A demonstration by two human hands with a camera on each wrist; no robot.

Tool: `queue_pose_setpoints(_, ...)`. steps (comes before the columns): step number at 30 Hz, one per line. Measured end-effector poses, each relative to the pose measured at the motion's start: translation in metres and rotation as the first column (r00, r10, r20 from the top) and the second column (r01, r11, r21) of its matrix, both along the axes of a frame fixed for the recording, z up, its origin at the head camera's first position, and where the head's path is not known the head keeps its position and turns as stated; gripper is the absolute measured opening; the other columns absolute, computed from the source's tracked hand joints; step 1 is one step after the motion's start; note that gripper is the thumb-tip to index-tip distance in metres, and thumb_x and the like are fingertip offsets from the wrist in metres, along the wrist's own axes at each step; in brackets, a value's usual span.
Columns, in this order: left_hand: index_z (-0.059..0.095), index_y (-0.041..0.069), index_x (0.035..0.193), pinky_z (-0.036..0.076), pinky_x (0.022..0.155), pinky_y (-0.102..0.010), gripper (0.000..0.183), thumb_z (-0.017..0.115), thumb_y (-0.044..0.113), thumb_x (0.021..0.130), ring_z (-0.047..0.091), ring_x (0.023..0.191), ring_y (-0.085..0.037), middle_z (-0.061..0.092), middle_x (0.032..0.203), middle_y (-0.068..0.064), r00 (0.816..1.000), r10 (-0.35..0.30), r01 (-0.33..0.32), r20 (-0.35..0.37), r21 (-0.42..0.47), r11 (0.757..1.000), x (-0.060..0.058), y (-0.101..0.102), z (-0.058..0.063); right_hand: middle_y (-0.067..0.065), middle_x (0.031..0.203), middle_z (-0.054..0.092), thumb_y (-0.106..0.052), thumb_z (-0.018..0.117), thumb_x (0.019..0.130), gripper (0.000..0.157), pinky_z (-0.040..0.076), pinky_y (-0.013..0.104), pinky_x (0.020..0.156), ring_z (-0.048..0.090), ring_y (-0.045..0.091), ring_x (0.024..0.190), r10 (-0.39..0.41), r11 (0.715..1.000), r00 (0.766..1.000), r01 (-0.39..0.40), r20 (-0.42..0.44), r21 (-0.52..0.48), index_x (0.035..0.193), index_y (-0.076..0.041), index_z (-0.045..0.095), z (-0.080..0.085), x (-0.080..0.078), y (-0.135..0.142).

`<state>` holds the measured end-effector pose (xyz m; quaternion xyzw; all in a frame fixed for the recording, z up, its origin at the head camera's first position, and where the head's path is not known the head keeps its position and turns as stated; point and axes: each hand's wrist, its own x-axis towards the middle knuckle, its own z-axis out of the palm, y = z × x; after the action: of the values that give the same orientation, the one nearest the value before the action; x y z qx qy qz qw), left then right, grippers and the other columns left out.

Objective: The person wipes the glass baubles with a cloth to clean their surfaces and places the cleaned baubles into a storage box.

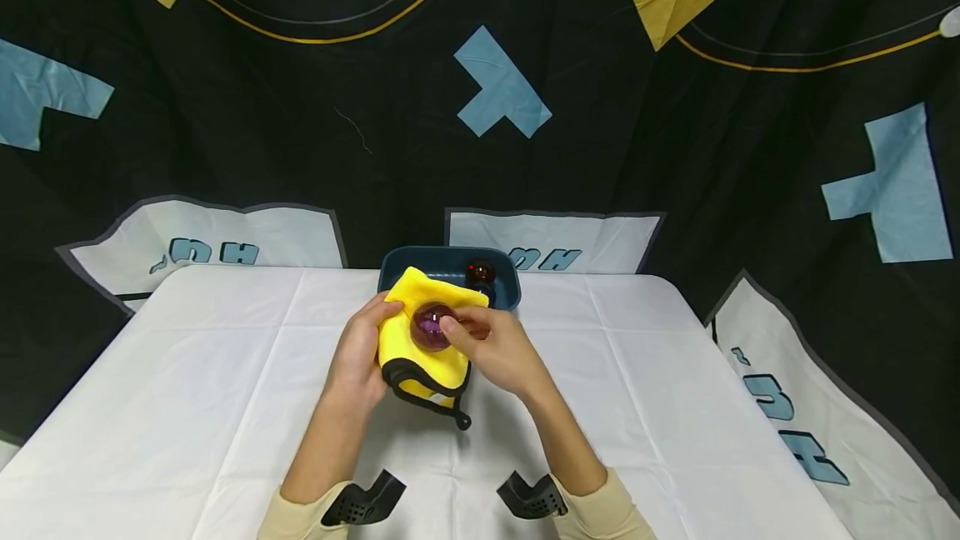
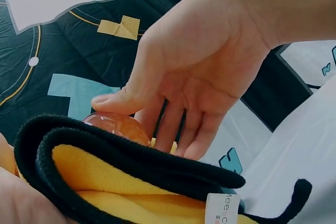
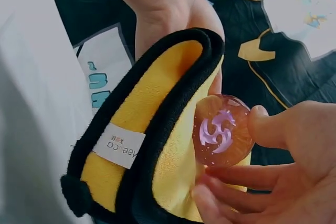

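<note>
A folded yellow cloth (image 1: pixel 397 340) with a black border is held up by my left hand (image 1: pixel 363 357), its thumb over the left edge. Against the front of the cloth sits a clear purplish ball (image 3: pixel 224 129) with a purple swirl emblem inside. My right hand (image 1: pixel 497 350) pinches this ball at its right side, thumb on the near face and fingers beneath. In the left wrist view the ball looks orange and lies partly behind the cloth's folded black edge. A white label (image 3: pixel 119 145) shows on the cloth's lower fold.
Behind the cloth stands a dark blue tray (image 1: pixel 408 257), partly covered by it. A dark reddish ball (image 1: pixel 481 272) rests at the tray's right side. The white-covered table (image 1: pixel 240 407) spreads around, with a black patterned curtain (image 1: pixel 360 148) at its far edge.
</note>
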<state>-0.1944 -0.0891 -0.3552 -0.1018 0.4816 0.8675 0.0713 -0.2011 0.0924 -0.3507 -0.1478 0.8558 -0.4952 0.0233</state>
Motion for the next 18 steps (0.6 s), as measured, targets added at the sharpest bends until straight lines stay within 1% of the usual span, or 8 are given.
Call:
queue_pose_setpoints(2, 0.036, 0.014, 0.153, 0.037, 0.120, -0.031, 0.052, 0.047, 0.018, 0.103, 0.040, 0.136, -0.021, 0.038, 0.150, -0.006, 1.000, 0.006, -0.006, 0.003, 0.006, 1.000, 0.000, -0.001, 0.001, 0.009, 0.116, 0.071, -0.033, 0.069, 0.097, 0.043, 0.060, 0.038, 0.091, 0.068, 0.025, 0.103, -0.026, 0.999, 0.998, 0.025, -0.060, -0.029, 0.131, -0.007, 0.066, -0.001, 0.001, -0.002)
queue_pose_setpoints(6, 0.033, 0.015, 0.155, 0.036, 0.120, -0.033, 0.054, 0.047, 0.019, 0.103, 0.038, 0.138, -0.022, 0.036, 0.152, -0.006, 1.000, 0.003, -0.003, 0.009, 0.004, 1.000, 0.000, -0.001, 0.001, 0.009, 0.121, 0.069, -0.020, 0.075, 0.092, 0.040, 0.059, 0.038, 0.094, 0.069, 0.026, 0.106, -0.093, 0.985, 0.984, 0.069, -0.154, -0.158, 0.131, -0.010, 0.066, -0.002, 0.006, -0.007)
queue_pose_setpoints(9, 0.033, 0.015, 0.156, 0.036, 0.121, -0.034, 0.055, 0.046, 0.018, 0.103, 0.038, 0.140, -0.023, 0.035, 0.154, -0.007, 1.000, -0.001, 0.001, 0.011, 0.007, 1.000, 0.000, -0.001, 0.001, 0.007, 0.124, 0.069, -0.014, 0.075, 0.092, 0.034, 0.059, 0.038, 0.095, 0.070, 0.025, 0.108, -0.108, 0.973, 0.977, 0.066, -0.183, -0.221, 0.125, -0.012, 0.069, -0.002, 0.009, -0.011)
queue_pose_setpoints(11, 0.033, 0.015, 0.156, 0.036, 0.121, -0.034, 0.055, 0.047, 0.018, 0.103, 0.038, 0.140, -0.022, 0.035, 0.154, -0.006, 1.000, 0.002, -0.002, 0.016, 0.014, 1.000, 0.001, -0.001, 0.002, 0.006, 0.124, 0.070, -0.014, 0.074, 0.092, 0.031, 0.059, 0.038, 0.095, 0.070, 0.025, 0.108, -0.100, 0.973, 0.978, 0.057, -0.185, -0.224, 0.123, -0.013, 0.071, -0.001, 0.011, -0.013)
queue_pose_setpoints(13, 0.033, 0.015, 0.156, 0.036, 0.121, -0.034, 0.055, 0.047, 0.018, 0.103, 0.038, 0.139, -0.022, 0.035, 0.153, -0.006, 1.000, 0.005, -0.005, 0.016, 0.021, 1.000, 0.000, -0.002, 0.002, 0.007, 0.126, 0.069, -0.012, 0.075, 0.091, 0.033, 0.058, 0.040, 0.097, 0.069, 0.026, 0.111, -0.069, 0.974, 0.983, 0.030, -0.168, -0.224, 0.124, -0.012, 0.071, 0.000, 0.012, -0.013)
queue_pose_setpoints(16, 0.034, 0.015, 0.154, 0.038, 0.120, -0.033, 0.053, 0.046, 0.018, 0.103, 0.039, 0.138, -0.021, 0.037, 0.151, -0.005, 1.000, 0.010, -0.010, 0.019, 0.032, 0.999, 0.001, -0.004, 0.004, 0.006, 0.132, 0.065, -0.006, 0.080, 0.085, 0.046, 0.056, 0.042, 0.100, 0.065, 0.027, 0.115, -0.015, 0.979, 0.991, -0.013, -0.135, -0.206, 0.130, -0.013, 0.067, 0.003, 0.014, -0.013)
queue_pose_setpoints(18, 0.034, 0.015, 0.153, 0.038, 0.119, -0.033, 0.051, 0.045, 0.018, 0.104, 0.039, 0.138, -0.021, 0.037, 0.149, -0.005, 1.000, 0.007, -0.008, 0.013, 0.041, 0.999, 0.001, -0.005, 0.004, 0.006, 0.134, 0.063, -0.002, 0.082, 0.081, 0.056, 0.055, 0.042, 0.102, 0.063, 0.028, 0.118, 0.007, 0.980, 0.992, -0.033, -0.129, -0.198, 0.133, -0.013, 0.065, 0.003, 0.014, -0.013)
